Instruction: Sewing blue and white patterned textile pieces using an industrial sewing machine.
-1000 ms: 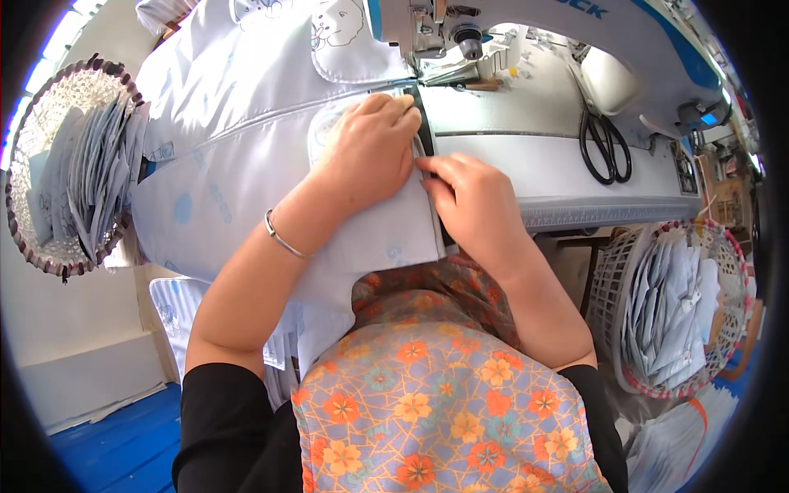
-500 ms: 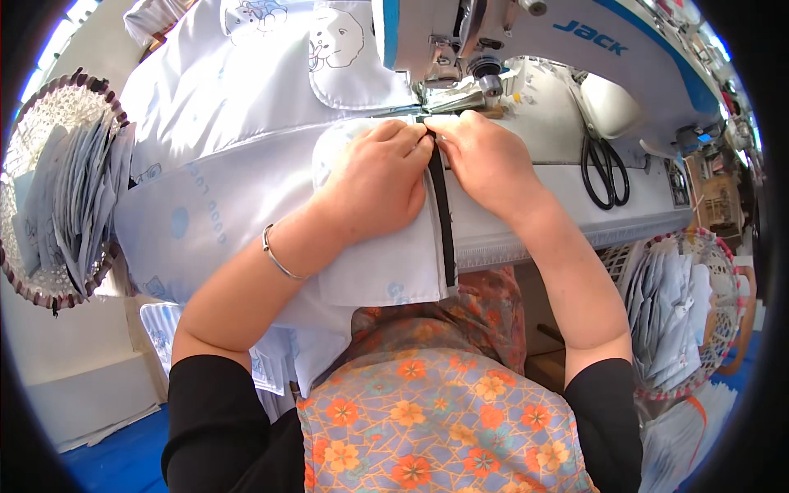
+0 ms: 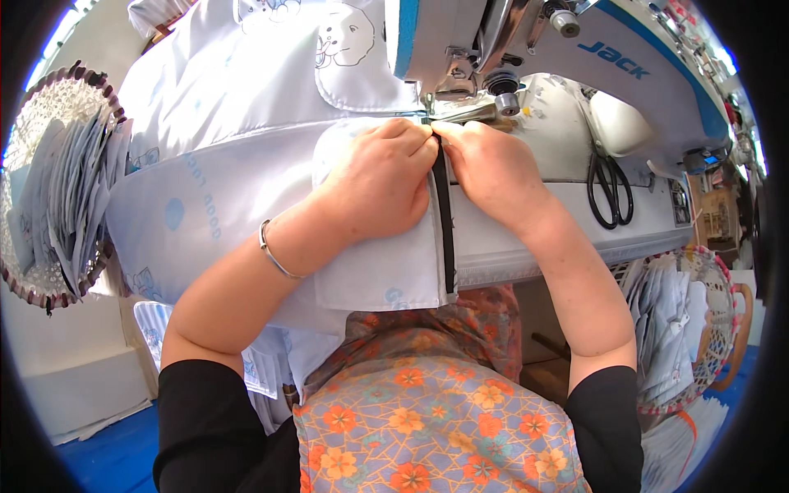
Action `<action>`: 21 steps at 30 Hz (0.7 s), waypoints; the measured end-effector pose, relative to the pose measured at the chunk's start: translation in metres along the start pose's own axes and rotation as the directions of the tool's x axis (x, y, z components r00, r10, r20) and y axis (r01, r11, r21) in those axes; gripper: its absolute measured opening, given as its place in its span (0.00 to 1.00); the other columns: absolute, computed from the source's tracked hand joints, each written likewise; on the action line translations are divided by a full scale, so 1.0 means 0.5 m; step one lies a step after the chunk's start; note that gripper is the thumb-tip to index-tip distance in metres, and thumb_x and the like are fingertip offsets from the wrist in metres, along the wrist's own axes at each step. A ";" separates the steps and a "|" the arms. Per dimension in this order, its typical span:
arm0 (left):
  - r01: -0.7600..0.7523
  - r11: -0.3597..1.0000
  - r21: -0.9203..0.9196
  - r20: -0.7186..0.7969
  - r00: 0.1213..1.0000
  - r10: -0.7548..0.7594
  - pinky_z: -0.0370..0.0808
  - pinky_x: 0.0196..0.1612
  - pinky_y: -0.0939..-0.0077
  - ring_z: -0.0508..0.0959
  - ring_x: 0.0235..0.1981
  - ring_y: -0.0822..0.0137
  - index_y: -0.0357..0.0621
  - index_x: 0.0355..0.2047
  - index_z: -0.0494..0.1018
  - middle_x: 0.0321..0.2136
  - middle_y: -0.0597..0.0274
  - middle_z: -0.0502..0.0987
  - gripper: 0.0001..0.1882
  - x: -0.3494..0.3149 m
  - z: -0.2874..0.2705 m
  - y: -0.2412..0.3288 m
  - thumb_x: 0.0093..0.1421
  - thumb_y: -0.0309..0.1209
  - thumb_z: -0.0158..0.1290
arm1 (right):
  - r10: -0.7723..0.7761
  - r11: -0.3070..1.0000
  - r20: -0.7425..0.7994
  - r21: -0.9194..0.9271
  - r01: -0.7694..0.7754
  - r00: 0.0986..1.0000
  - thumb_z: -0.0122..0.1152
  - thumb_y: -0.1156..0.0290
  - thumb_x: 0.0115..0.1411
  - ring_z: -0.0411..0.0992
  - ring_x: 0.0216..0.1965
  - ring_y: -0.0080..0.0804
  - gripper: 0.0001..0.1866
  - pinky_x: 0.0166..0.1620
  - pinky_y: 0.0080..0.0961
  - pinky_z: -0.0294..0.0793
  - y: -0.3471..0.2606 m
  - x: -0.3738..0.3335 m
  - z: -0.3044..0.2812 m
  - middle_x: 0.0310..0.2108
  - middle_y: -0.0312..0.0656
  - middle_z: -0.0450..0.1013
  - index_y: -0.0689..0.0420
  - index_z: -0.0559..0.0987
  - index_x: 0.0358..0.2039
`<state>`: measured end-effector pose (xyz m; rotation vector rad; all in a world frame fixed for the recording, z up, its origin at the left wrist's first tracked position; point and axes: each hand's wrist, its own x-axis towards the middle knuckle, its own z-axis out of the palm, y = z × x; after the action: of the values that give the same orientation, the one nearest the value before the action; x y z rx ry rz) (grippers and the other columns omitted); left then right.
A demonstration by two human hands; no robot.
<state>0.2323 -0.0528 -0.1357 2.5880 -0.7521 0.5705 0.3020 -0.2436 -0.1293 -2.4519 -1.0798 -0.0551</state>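
A white fabric piece (image 3: 378, 271) with pale blue prints lies on the sewing bed, and a black strip (image 3: 445, 222) runs along its right edge. My left hand (image 3: 380, 177) presses on the fabric, its fingertips pinching the strip's far end. From the other side my right hand (image 3: 493, 164) pinches the same end between thumb and fingers. Both sets of fingertips meet just in front of the presser foot (image 3: 428, 103) of the white and blue sewing machine (image 3: 649, 82). The exact grip under the fingers is hidden.
Black-handled scissors (image 3: 609, 191) lie on the bed at the right. Baskets with stacked fabric pieces stand at the left (image 3: 62, 283) and right (image 3: 727, 337). More white printed fabric (image 3: 222, 90) spreads across the far left. A ruler strip (image 3: 526, 267) follows the bed's front edge.
The view has shifted slightly, so the machine head appears a little lower and farther right. Both hands keep their pinch at the strip's far end, with little visible movement of the fabric.
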 end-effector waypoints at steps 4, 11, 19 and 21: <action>-0.016 1.000 -0.004 -0.044 0.999 0.016 0.76 0.50 0.56 0.77 0.46 0.51 0.33 0.43 0.76 0.39 0.51 0.78 0.19 0.004 0.007 -0.008 0.51 0.27 0.54 | -0.055 0.996 -0.122 0.061 0.063 0.991 0.57 0.73 0.65 0.77 0.35 0.48 0.13 0.37 0.39 0.76 0.026 -0.002 0.001 0.34 0.49 0.79 0.56 0.82 0.48; 0.033 0.999 0.005 0.011 0.999 -0.033 0.76 0.49 0.54 0.76 0.48 0.51 0.34 0.43 0.76 0.40 0.51 0.77 0.18 0.015 0.008 -0.021 0.51 0.26 0.53 | 0.088 0.884 -0.354 0.458 0.090 0.931 0.63 0.76 0.65 0.68 0.31 0.15 0.07 0.35 0.17 0.68 0.065 0.002 -0.059 0.30 0.32 0.73 0.64 0.82 0.42; 0.057 0.998 0.024 0.098 0.993 -0.059 0.76 0.51 0.50 0.74 0.53 0.47 0.33 0.48 0.75 0.47 0.45 0.74 0.20 0.010 0.000 0.003 0.55 0.27 0.52 | 0.129 0.925 -0.365 0.379 0.020 0.922 0.59 0.79 0.63 0.70 0.28 0.21 0.07 0.34 0.20 0.70 0.060 0.001 -0.077 0.28 0.37 0.75 0.66 0.81 0.40; 0.055 0.998 0.024 0.118 0.991 -0.058 0.75 0.53 0.51 0.73 0.55 0.47 0.32 0.50 0.74 0.49 0.44 0.74 0.21 0.009 -0.002 0.004 0.56 0.27 0.52 | 0.128 0.954 -0.328 0.300 -0.025 0.936 0.61 0.78 0.61 0.72 0.28 0.23 0.07 0.33 0.20 0.71 0.041 -0.009 -0.086 0.27 0.42 0.77 0.65 0.81 0.40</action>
<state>0.2342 -0.0559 -0.1322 2.6721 -0.7110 0.4121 0.3195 -0.2769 -0.1000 -2.1144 -0.7747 -0.2715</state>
